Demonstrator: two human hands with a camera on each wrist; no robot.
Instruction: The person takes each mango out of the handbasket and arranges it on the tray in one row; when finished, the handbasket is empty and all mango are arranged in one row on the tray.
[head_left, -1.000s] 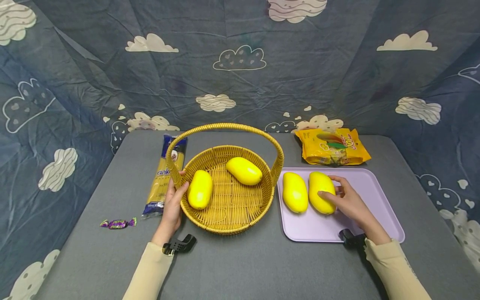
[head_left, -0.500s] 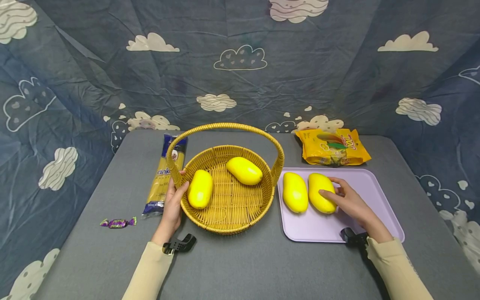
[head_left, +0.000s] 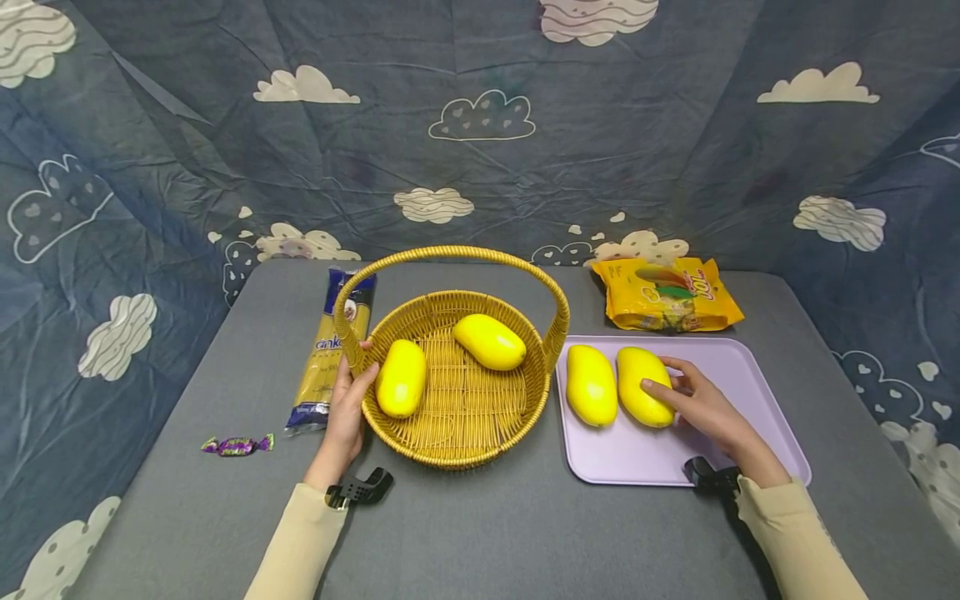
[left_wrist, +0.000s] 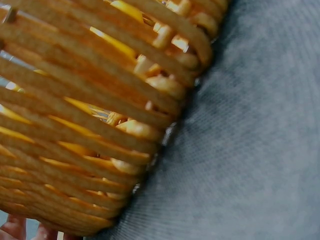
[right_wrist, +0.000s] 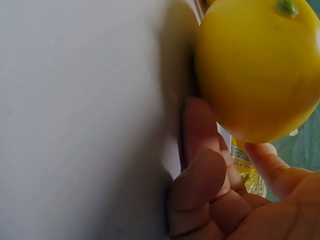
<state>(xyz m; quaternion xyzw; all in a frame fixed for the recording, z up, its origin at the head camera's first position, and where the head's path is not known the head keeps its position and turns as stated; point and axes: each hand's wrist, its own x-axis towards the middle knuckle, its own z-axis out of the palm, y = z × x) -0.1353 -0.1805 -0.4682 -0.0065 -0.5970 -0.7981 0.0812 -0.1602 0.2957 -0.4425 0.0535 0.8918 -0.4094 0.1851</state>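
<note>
My left hand (head_left: pixel 348 413) grips the left side of a round wicker basket (head_left: pixel 450 454) at the foot of its tall handle, thumb on the near side. The left wrist view has the woven wall (left_wrist: pixel 90 125) close up, with fingertips (left_wrist: pixel 15 227) below it. Inside the basket lie two yellow mangoes, one at the left (head_left: pixel 401 379) and one at the back right (head_left: pixel 490 342). On a lilac tray (head_left: pixel 720 458), my right hand (head_left: pixel 701 404) holds a mango (head_left: pixel 643 385) by its right side, thumb over it. Another mango (head_left: pixel 591 386) lies just left of that one.
A pack of spaghetti (head_left: pixel 322 367) lies left of the basket, partly behind the handle. Nearer stands a purple wrapped candy (head_left: pixel 237 446) on the grey table (head_left: pixel 480 542). Behind the tray is an orange packet (head_left: pixel 667 296). A cloud-patterned cloth hangs behind.
My right hand has shifted slightly right and its thumb lies nearer the mango's right side. That mango has turned a little in place. The left hand and basket have stayed put.
</note>
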